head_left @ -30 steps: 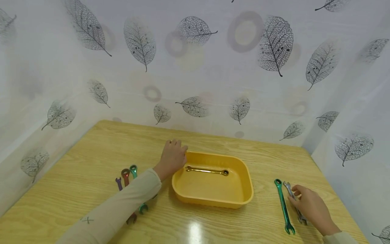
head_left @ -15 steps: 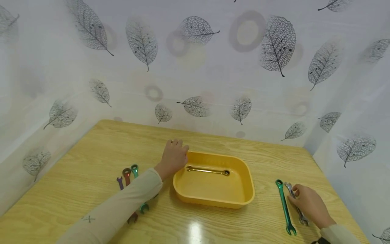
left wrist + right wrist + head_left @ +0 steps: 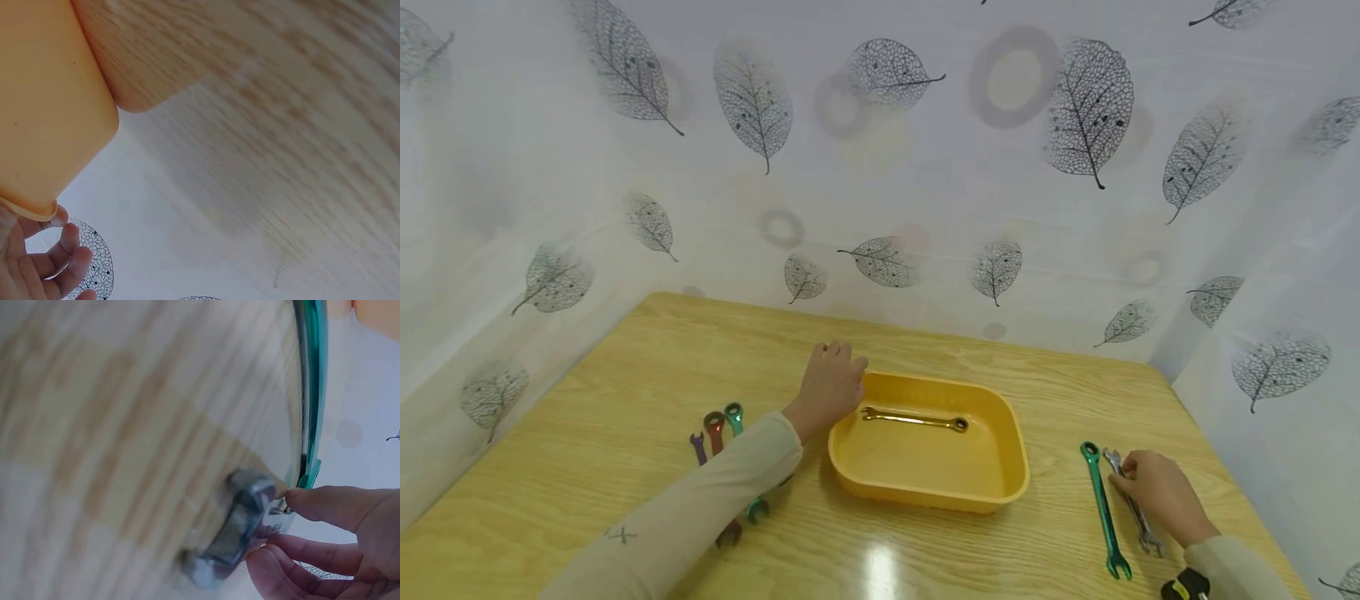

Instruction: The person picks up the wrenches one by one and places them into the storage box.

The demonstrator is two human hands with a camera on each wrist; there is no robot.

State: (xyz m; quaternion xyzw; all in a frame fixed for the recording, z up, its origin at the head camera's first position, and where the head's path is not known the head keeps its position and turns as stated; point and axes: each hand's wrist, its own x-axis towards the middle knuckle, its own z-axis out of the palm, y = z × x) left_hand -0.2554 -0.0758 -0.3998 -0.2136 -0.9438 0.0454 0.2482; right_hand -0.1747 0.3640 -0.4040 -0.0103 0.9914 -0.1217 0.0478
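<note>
My left hand [image 3: 829, 387] grips the far left corner of a yellow plastic tray [image 3: 925, 497]; in the left wrist view its fingers [image 3: 67, 269] curl beside the tray's rim [image 3: 28, 209]. A gold combination wrench [image 3: 913, 419] lies inside the tray. On the right, my right hand [image 3: 1163, 493] pinches a silver wrench [image 3: 1138, 521] between thumb and fingers, its open end toward me. The right wrist view shows the thumb [image 3: 331, 503] on one side of that silver wrench [image 3: 234, 528]. Just left of it lies a green wrench [image 3: 1103, 517].
Left of the tray lie a purple wrench [image 3: 698, 448], a red wrench [image 3: 715, 429] and a teal wrench [image 3: 734, 417], partly hidden under the left sleeve [image 3: 700, 508]. A black and yellow object [image 3: 1186, 586] shows beside the right sleeve. Leaf-patterned cloth [image 3: 895, 192] surrounds the wooden table [image 3: 760, 342].
My right thumb and fingers have come together on the silver wrench, and the black and yellow object by the sleeve has come into view. The left hand keeps its grip on the tray.
</note>
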